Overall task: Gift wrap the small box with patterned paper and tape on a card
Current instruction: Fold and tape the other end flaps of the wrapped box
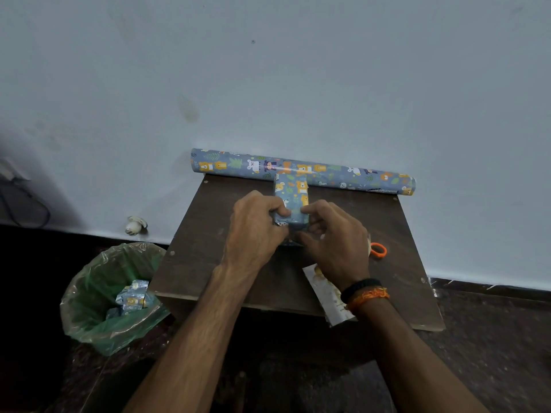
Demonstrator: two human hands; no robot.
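A small box (pixel 292 194) covered in blue animal-print paper lies lengthwise in the middle of a dark wooden table (pixel 205 242). My left hand (pixel 255 228) grips the box's near left corner, fingers curled onto the paper. My right hand (pixel 332 236) pinches the near right end, thumb on top. The near end of the box is hidden behind my fingers. A roll of the same patterned paper (pixel 301 169) lies across the table's far edge against the wall. A pale card or sheet (pixel 328 296) sticks out under my right wrist at the front edge.
Orange scissor handles (pixel 378 250) show just right of my right hand. A bin with a green liner (pixel 110 296) stands on the floor to the left, holding patterned paper scraps (pixel 132 298). A white object (pixel 135 225) is fixed low on the wall.
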